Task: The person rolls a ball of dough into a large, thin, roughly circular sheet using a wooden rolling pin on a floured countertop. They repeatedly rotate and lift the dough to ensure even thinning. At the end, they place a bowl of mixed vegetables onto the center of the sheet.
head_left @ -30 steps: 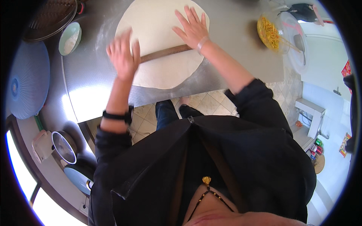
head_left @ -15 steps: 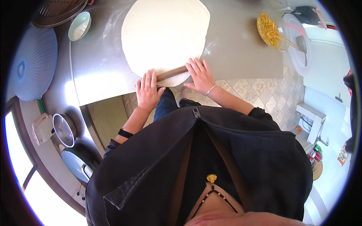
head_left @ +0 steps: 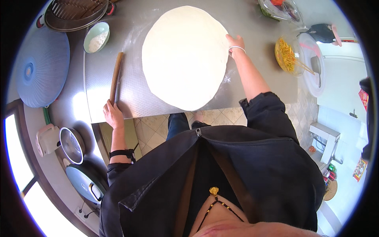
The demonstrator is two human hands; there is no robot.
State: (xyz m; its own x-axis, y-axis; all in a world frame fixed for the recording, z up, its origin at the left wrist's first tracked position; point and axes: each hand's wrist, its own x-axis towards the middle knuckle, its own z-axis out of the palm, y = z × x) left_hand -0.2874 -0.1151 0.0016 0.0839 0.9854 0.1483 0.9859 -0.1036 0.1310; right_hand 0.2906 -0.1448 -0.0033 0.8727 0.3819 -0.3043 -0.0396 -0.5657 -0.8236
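A large, thin, pale sheet of dough [head_left: 183, 59] lies spread on the metal worktop, its near edge close to the front of the table. My left hand [head_left: 113, 114] is closed round the near end of a wooden rolling pin [head_left: 116, 77], which points away from me to the left of the dough, apart from it. At the dough's right edge is my right hand [head_left: 235, 44], its fingers curled in and closed on the rim. The fingertips there are partly hidden.
Left of the pin stands a green bowl of flour [head_left: 97, 38], with a dark round pan [head_left: 75, 17] behind it. A large blue lid [head_left: 41, 67] lies at far left. On the right are a glass bowl of shredded food [head_left: 287, 55] with chopsticks and a white tray [head_left: 312, 81] with a ladle.
The rolling pin has left the dough and gone to the left in my left hand. My right hand let go of the pin and moved up to the dough's right edge.
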